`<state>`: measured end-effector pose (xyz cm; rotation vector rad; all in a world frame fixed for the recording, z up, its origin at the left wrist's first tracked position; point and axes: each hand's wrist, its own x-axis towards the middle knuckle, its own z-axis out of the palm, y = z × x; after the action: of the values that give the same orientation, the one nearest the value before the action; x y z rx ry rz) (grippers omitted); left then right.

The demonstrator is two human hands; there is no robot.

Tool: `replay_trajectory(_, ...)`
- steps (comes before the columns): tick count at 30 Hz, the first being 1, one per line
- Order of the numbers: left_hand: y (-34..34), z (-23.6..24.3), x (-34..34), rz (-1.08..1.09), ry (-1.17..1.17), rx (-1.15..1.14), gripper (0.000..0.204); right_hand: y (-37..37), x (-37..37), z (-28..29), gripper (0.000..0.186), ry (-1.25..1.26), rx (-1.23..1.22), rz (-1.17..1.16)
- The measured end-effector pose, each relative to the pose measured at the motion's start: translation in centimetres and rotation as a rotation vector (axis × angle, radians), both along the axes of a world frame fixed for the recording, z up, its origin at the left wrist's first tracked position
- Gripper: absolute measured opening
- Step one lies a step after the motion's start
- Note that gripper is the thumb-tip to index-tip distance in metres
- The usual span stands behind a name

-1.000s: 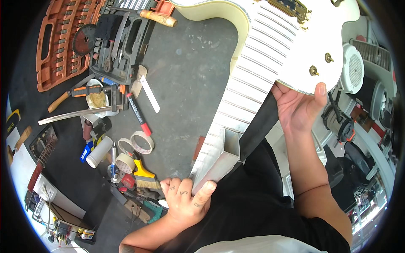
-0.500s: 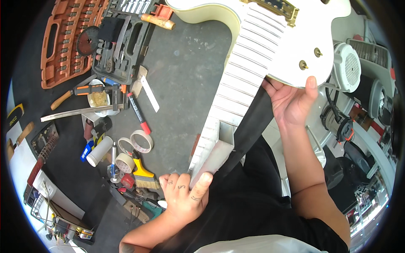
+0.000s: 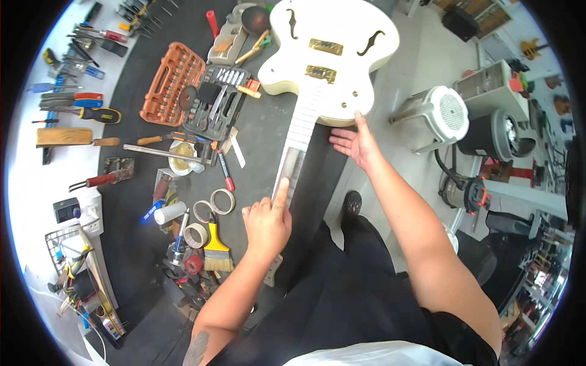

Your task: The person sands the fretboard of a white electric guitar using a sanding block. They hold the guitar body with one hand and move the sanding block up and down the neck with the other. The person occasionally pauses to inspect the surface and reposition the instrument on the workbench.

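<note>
A white electric guitar (image 3: 332, 46) with f-shaped holes and gold pickups lies on the dark bench, its fretted neck (image 3: 304, 116) running toward me. On the lower part of the fretboard lies a grey rectangular metal bar (image 3: 292, 163). My left hand (image 3: 267, 224) is closed at the near end of the neck, its thumb stretched along the bar and its other fingers bent at the left side. How far those fingers reach around is hidden. At the body's near right edge, my right hand (image 3: 360, 146) is open, thumb against the edge and fingers stretched out below it.
Left of the neck lie a red-capped marker (image 3: 225, 171), a white strip (image 3: 238, 151), tape rolls (image 3: 222, 201) and a yellow-handled brush (image 3: 217, 247). Beyond are an orange socket case (image 3: 173, 82) and a grey tool case (image 3: 213, 104). A white stool (image 3: 444, 116) stands right.
The view has pulled back and now shows the whole guitar width. My left thumb lies farther along the bar, which looks flatter. My right fingers have come out from beneath the body's edge.
</note>
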<state>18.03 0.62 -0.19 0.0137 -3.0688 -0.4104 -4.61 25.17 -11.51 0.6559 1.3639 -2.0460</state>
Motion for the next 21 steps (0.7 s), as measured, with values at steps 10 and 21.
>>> replay_trajectory(10, 0.2, 3.0, 1.7, 0.062, -0.082, -0.144, 0.079, 28.3, 19.5, 0.4, 0.074, 0.252, 1.176, 0.669)
replay_trajectory(21, 1.3, 5.0, 5.7, 0.386, -0.278, -0.006, 0.115, 46.6, 42.9, -3.7, 0.061, -0.490, 0.872, 0.537)
